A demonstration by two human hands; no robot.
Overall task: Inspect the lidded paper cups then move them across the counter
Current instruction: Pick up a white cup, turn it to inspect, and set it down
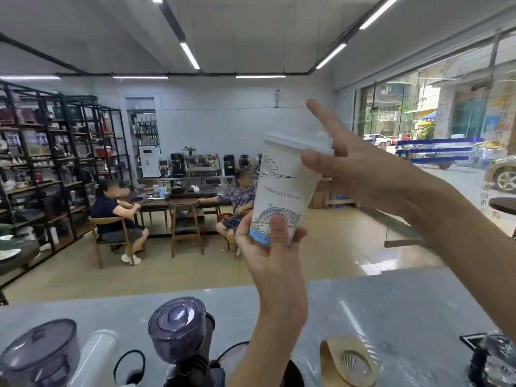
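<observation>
A white paper cup (284,191) with blue line drawings and a white lid (296,141) is held up high in front of me, well above the grey counter (391,308). My left hand (268,247) grips the cup's base from below, thumb on the printed front. My right hand (360,169) rests against the cup's upper right side just under the lid, thumb on the rim, index finger raised and pointing up. No other lidded cup is in view.
On the counter's near edge stand two coffee grinders with dark hoppers (178,328) (42,347), a woven coaster (349,361) and a dark glass object (491,358). Beyond the counter, two people sit at a table (173,202); shelving (55,163) lines the left wall.
</observation>
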